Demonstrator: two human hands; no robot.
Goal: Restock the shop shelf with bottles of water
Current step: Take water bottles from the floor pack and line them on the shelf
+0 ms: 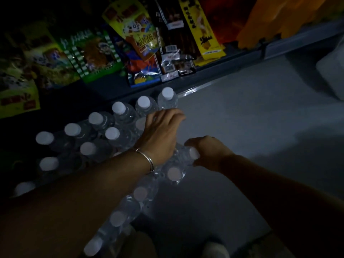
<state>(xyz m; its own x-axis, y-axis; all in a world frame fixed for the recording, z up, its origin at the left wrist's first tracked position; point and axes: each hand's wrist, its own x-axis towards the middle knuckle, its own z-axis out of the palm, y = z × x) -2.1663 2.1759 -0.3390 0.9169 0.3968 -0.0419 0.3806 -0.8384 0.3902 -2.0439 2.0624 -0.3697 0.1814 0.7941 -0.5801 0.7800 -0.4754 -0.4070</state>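
Note:
Several clear water bottles [119, 116] with white caps stand in rows on the dark low shelf [104, 94]. My left hand [162, 135], a bangle on its wrist, reaches over the right end of those rows. Its fingers curl down over a bottle [139, 125] that is mostly hidden beneath it. A shrink-wrapped pack of bottles [141, 194] runs from the lower left up to my hands. My right hand [208, 153] grips the capped top of the pack's end bottle [193, 153].
Colourful snack bags [93, 53] and small packets [169, 58] fill the shelf above the bottles, with orange bags [279, 19] further right. Grey floor [251, 118] spreads to the right, where a pale box [333, 75] sits. The scene is very dim.

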